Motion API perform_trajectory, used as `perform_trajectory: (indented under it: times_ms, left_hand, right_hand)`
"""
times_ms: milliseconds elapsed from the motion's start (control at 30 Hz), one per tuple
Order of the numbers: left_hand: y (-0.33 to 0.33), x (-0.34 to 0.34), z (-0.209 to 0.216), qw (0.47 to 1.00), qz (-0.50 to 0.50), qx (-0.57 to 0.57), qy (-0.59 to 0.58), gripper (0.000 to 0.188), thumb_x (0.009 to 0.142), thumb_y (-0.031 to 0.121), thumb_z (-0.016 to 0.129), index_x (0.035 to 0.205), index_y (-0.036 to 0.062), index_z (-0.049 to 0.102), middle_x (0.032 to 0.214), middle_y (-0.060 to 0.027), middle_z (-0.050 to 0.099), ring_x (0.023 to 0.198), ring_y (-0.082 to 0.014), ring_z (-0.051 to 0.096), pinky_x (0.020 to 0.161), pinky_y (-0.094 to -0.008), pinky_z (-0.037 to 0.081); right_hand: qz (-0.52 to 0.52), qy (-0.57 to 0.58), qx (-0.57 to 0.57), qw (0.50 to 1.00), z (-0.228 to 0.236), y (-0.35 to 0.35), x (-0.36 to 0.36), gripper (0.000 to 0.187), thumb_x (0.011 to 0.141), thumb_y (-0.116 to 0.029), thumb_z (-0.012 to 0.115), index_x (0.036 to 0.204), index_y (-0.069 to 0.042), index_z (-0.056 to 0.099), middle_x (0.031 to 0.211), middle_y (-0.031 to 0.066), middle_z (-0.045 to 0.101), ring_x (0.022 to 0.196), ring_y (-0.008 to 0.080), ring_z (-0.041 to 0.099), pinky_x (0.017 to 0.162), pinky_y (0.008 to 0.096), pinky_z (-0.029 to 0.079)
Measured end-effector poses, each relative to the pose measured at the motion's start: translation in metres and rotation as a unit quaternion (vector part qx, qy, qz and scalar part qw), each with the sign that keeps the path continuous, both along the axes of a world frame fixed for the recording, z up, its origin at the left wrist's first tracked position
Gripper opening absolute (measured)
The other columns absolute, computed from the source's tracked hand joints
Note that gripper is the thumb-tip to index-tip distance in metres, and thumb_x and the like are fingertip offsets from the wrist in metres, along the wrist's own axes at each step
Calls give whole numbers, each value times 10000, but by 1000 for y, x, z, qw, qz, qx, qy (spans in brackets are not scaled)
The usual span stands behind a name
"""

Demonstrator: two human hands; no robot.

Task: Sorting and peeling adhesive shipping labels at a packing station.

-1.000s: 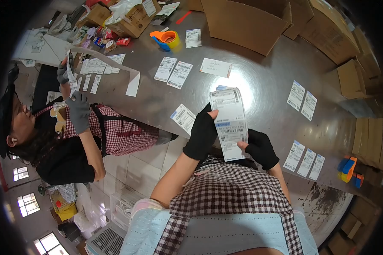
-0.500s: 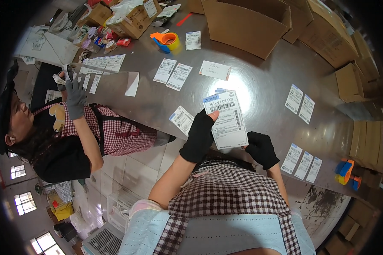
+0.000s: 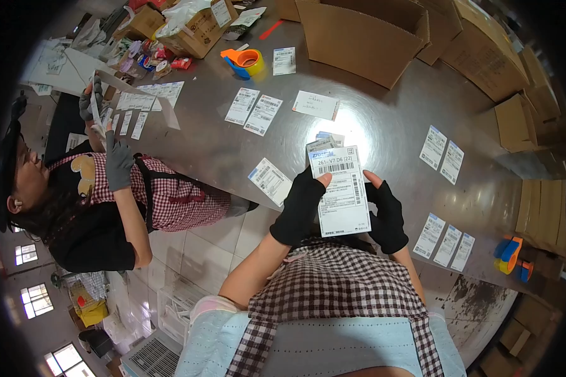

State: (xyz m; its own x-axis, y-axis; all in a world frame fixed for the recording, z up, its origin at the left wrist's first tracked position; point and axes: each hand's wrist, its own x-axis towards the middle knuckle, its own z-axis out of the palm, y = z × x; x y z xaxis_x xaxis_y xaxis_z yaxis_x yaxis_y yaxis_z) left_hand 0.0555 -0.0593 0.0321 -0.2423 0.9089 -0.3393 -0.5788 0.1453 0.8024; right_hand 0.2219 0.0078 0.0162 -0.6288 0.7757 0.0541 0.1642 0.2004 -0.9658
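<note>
Facing upward, a white printed label (image 3: 341, 202) is gripped by the black-gloved left hand (image 3: 300, 210) near the edge of a metal table (image 3: 390, 144); whether the right hand (image 3: 388, 217), at the label's right side, is clasped cannot be told.

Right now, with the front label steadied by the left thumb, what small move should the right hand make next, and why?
Probably the right hand should pinch the free right edge of the front shipping label. The left hand already steadies its left side, the right hand's bare fingertip is close beside that edge, and a greyish label shows behind its top.
</note>
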Motion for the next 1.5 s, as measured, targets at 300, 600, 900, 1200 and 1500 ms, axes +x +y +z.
perform_trajectory:
  times_ms: [300,600,900,1200,1500]
  left_hand:
    - [-1,15,-38,997,-23,27,73,450,865,124,460,1282,-5,353,1108,-126,558,964,-177,560,817,-290,456]
    - [11,-9,-47,992,44,77,-93,398,907,148,381,1253,-48,382,1148,-122,530,1004,-170,530,845,-273,427]
    - [5,-8,-40,995,61,73,-43,390,896,120,419,1249,-43,393,1139,-108,531,1007,-157,519,864,-273,414]
    - [-1,-6,-31,992,44,59,107,358,899,157,439,1198,-38,463,1105,-93,560,987,-143,513,843,-272,407]
    - [-6,-4,-21,987,6,39,156,366,900,160,451,1212,-30,468,1090,-90,568,972,-145,514,841,-275,408]
  right_hand:
    - [-4,35,171,985,9,1,0,243,678,-24,684,913,-61,631,1140,164,482,981,278,577,763,309,496]
    - [55,104,146,982,3,-2,7,234,641,4,715,855,-45,634,1202,182,468,1059,302,539,833,329,484]
    - [70,67,135,986,5,-2,11,243,624,-46,743,842,-48,635,1151,180,525,1056,289,543,826,319,475]
    - [98,72,132,984,5,2,14,235,623,-65,748,828,-61,633,1149,169,530,1036,288,553,818,323,479]
    - [96,79,116,985,3,-1,17,237,627,-67,747,834,-66,632,1145,165,533,1039,287,550,830,328,472]
